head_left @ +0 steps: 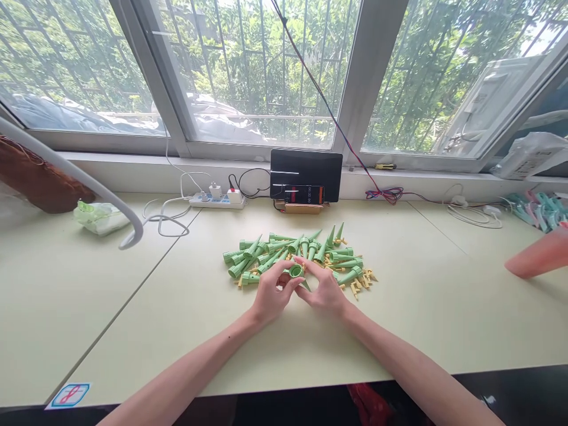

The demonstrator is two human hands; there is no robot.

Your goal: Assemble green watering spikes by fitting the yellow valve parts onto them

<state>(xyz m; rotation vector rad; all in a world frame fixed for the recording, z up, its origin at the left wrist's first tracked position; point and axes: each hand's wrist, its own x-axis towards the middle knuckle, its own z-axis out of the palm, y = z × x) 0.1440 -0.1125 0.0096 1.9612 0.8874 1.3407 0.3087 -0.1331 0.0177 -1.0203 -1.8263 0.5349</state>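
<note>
My left hand (271, 294) is closed around a green plastic watering spike (296, 271), its round open end turned up toward me. Close against it, my right hand (326, 290) pinches a small yellow valve piece (304, 267) beside the rim of that spike. The fingers partly cover both parts, so whether they touch is unclear. Just beyond my hands lies a loose heap of green spikes (255, 251), most on their sides and a few pointing up. Small yellow valve pieces (361, 283) are scattered among them, thickest at the right end.
Behind the heap, a black tablet (306, 165) leans by the window with a phone (305, 194) before it. A power strip (217, 201) with white cables stands left of them. A white curved tube (80, 171) crosses the left side; a reddish cone-shaped object (539, 253) lies right.
</note>
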